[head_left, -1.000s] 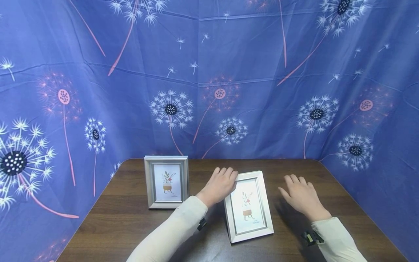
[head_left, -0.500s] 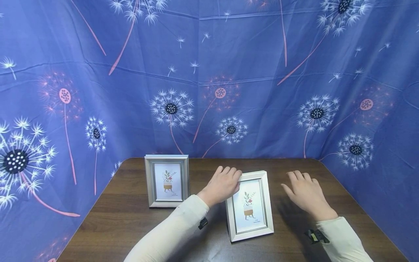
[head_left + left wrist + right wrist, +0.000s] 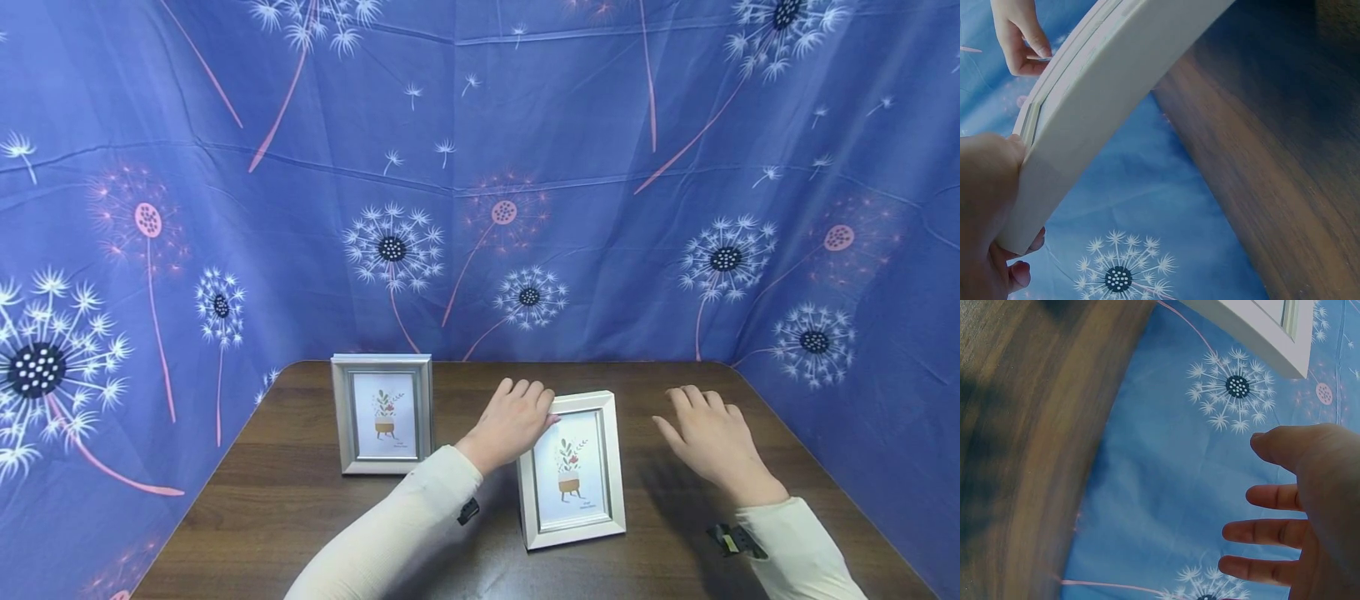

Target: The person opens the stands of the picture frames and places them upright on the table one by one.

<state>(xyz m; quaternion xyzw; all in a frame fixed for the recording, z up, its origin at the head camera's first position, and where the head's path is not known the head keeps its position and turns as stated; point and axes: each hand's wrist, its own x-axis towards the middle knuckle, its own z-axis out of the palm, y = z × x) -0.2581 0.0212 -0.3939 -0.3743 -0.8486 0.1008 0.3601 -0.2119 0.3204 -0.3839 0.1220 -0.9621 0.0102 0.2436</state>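
Note:
A white picture frame (image 3: 573,471) with a potted-plant print stands tilted on the wooden table, right of centre. My left hand (image 3: 512,421) grips its upper left corner; in the left wrist view the thumb (image 3: 1013,147) lies on the front edge and fingertips (image 3: 1019,275) show behind the frame (image 3: 1085,125). To the right, apart from the frame, my right hand (image 3: 712,437) hovers over the table with fingers spread and nothing in it. The right wrist view shows its fingers (image 3: 1266,531) loosely extended, below the frame's corner (image 3: 1272,344).
A second, silver-grey picture frame (image 3: 382,417) with a similar print stands upright at the table's back left. Behind the brown table (image 3: 270,517) hangs a blue dandelion-print cloth (image 3: 600,250), which also covers both sides.
My right hand has drifted to the right, away from the frame. Between the first frame and the second, the white picture frame turned slightly more upright in my left hand, then stayed nearly still.

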